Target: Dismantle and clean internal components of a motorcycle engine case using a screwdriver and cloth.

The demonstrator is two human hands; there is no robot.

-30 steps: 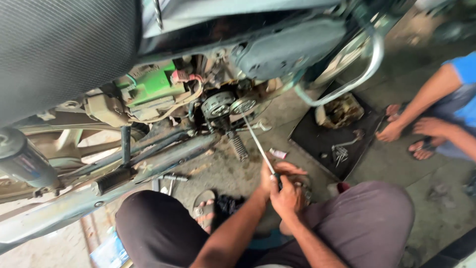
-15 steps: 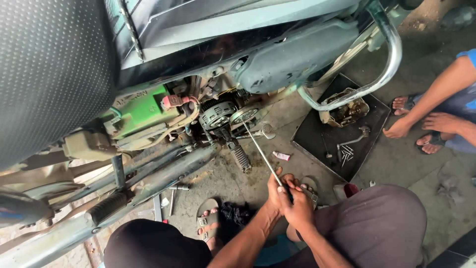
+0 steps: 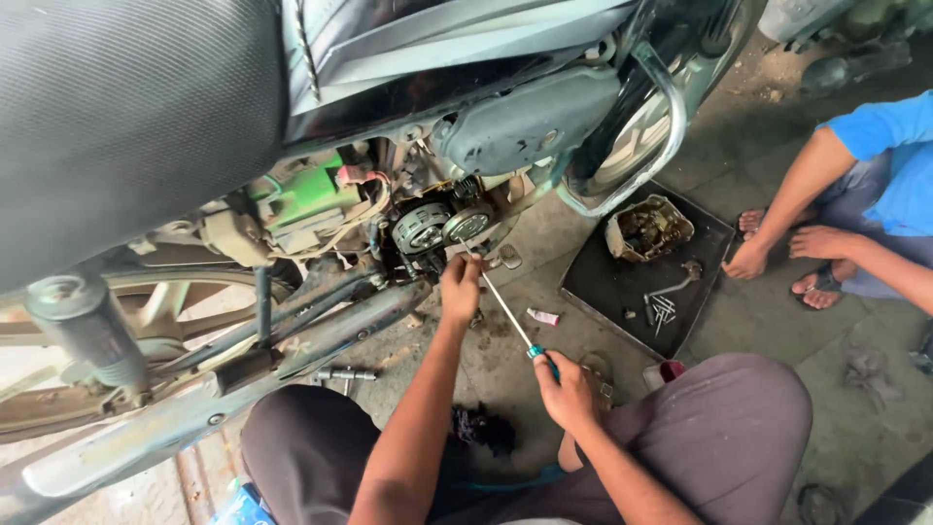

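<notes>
Far to my left I see the motorcycle's black seat (image 3: pixel 126 117) filling the top corner, with the rear shock absorber (image 3: pixel 83 335) and the exhaust pipe (image 3: pixel 194 408) slanting below it. Moving inward, a green battery (image 3: pixel 306 194) sits in the frame, and just beside it the round engine part (image 3: pixel 423 228) is exposed. My left hand (image 3: pixel 460 289) is up against that opening, fingers curled near the tip of the screwdriver (image 3: pixel 510 316); whether it grips the shaft I cannot tell. The long shaft runs down and rightward to its blue-green handle, which my right hand (image 3: pixel 569 394) holds closed tight, just above my knee. A small white tube (image 3: pixel 542 317) lies on the concrete near the shaft. Farther right a black tray (image 3: pixel 607 292) holds a grimy metal casing (image 3: pixel 649 227) and loose screws (image 3: pixel 663 309). At the far right another person in a blue shirt (image 3: pixel 899 156) squats, one hand (image 3: pixel 748 261) touching the tray's edge.
</notes>
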